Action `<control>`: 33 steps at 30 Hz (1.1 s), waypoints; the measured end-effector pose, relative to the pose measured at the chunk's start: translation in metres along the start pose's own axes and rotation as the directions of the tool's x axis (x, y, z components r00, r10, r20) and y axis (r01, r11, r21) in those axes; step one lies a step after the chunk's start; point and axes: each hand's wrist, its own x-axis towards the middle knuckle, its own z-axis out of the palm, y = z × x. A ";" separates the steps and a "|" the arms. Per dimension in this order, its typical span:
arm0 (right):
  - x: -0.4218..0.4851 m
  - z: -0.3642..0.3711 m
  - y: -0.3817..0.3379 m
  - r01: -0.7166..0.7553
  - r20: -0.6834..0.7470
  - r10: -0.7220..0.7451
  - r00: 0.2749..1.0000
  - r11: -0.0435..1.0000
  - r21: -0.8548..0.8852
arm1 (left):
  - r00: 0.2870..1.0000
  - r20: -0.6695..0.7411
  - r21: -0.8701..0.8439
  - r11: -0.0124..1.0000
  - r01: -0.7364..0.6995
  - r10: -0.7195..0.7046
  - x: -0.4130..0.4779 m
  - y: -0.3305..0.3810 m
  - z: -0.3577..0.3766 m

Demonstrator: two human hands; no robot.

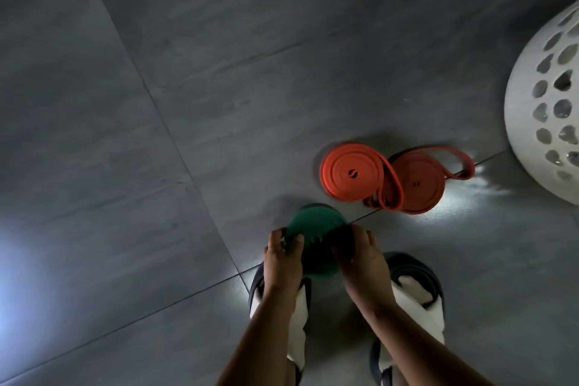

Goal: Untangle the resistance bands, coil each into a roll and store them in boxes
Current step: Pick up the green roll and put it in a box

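Observation:
A green resistance band coiled into a roll [313,229] is held above the grey tiled floor, low in the middle of the view. My left hand [282,257] grips its left edge with curled fingers. My right hand [360,257] grips its right side. Two orange coiled rolls lie flat on the floor beyond it: the left orange roll [352,172] and the right orange roll [416,185]. A loose orange loop [460,163] trails from the right one, and another strand crosses between the two.
A white basket with round holes [545,110] stands at the right edge. My feet in dark slippers and white socks [416,288] are under my hands. Grey floor tiles [156,103] spread to the left and far side. No box is visible.

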 end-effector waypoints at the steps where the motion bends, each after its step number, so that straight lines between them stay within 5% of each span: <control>1: -0.009 -0.005 -0.008 0.022 0.005 -0.022 1.000 0.999 -0.033 | 1.000 0.001 -0.045 0.999 0.007 -0.007 -0.014 0.003 -0.008; 8: -0.098 -0.065 -0.105 0.295 0.087 -0.282 0.955 0.932 -0.209 | 0.995 -0.094 -0.288 0.956 -0.055 0.029 -0.149 0.027 -0.098; 15: -0.213 -0.118 -0.247 0.607 0.089 -0.600 0.795 0.791 -0.082 | 0.957 -0.274 -0.400 0.894 -0.202 0.094 -0.286 0.049 -0.211; 23: -0.368 -0.106 -0.388 0.706 0.229 -0.691 0.685 0.708 0.024 | 0.869 -0.495 -0.656 0.660 -0.367 -0.008 -0.414 0.031 -0.357; 33: -0.519 -0.021 -0.521 0.793 0.481 -0.721 0.499 0.604 0.083 | 0.792 -0.611 -0.681 0.507 -0.529 0.006 -0.505 -0.030 -0.541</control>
